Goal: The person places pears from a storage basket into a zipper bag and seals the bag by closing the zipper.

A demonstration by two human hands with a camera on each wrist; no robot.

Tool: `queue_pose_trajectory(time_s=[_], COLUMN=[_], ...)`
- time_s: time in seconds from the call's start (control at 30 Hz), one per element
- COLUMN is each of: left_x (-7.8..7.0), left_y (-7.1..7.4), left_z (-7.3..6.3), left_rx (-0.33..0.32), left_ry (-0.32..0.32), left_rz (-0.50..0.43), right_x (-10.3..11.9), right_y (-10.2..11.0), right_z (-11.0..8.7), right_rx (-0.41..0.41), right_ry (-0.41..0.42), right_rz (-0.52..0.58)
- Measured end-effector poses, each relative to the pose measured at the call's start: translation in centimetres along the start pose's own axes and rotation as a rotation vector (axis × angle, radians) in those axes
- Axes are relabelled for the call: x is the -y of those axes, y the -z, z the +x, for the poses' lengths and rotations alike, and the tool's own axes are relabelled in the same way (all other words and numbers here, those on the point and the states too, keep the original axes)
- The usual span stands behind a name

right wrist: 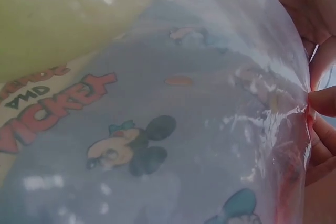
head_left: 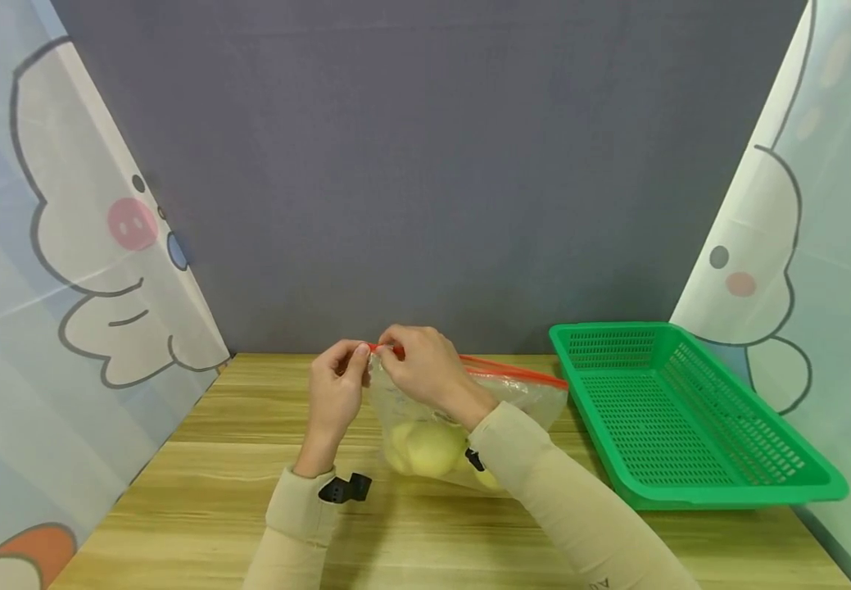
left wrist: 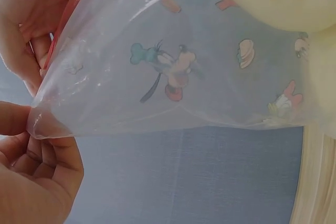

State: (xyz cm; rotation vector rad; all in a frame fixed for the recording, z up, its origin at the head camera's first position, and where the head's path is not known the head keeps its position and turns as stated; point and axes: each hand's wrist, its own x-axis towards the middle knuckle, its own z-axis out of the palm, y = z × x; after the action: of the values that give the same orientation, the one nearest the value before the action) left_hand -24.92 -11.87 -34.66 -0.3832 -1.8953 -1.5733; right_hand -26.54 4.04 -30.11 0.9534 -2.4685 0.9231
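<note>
I pinch the red zip strip (head_left: pixel 469 366) of the clear bag (head_left: pixel 462 410) in my left hand (head_left: pixel 334 393) and right hand (head_left: pixel 425 365), both grips closed tight, so its yellow fruit (head_left: pixel 428 447) hangs left of the green basket (head_left: pixel 690 410).

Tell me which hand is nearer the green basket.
Right. The right hand pinches the bag's red zip strip on the side toward the green basket; the left hand pinches it farther away.

Clear cartoon-printed zip bag (head_left: pixel 469 410) with red seal strip, holding pale yellow round fruits (head_left: pixel 428 447), held up off wooden table at its left top corner, bottom resting on tabletop.
</note>
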Motion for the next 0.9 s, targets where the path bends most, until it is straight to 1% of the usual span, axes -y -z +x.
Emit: queue_pose_trajectory(time_s=[0.2,0.23,0.33,0.43,0.47,0.57,0.73,0.9], left_x=[0.1,-0.1,-1.6,-1.9,-1.6,0.0,0.5,0.4], left_y=[0.3,0.3,0.2,0.2,0.2,0.2,0.3,0.4], left_z=[0.1,0.1,-0.1,0.0,0.0,0.2,0.2,0.2], left_rx=[0.002,0.004,0.007,0.004,0.003,-0.005,-0.005,-0.001], left_ry=[-0.014,-0.005,0.009,0.030,0.025,0.015,-0.019,-0.019], left_rz=[0.019,0.025,0.036,0.040,0.035,0.018,-0.008,-0.006], right_x=[-0.3,-0.4,-0.6,-0.7,-0.7,-0.7,-0.7,-1.0], right_y=[0.0,0.1,0.1,0.1,0.1,0.2,0.3,0.4], right_z=[-0.1,-0.1,-0.2,-0.3,-0.3,-0.4,-0.5,-0.6], right_rx=[-0.010,-0.013,-0.023,-0.028,-0.030,-0.032,-0.032,-0.050], right_ry=[-0.011,-0.014,-0.013,-0.012,-0.013,-0.018,-0.015,-0.007], right_rz=[-0.011,-0.011,-0.013,-0.016,-0.018,-0.023,-0.029,-0.049])
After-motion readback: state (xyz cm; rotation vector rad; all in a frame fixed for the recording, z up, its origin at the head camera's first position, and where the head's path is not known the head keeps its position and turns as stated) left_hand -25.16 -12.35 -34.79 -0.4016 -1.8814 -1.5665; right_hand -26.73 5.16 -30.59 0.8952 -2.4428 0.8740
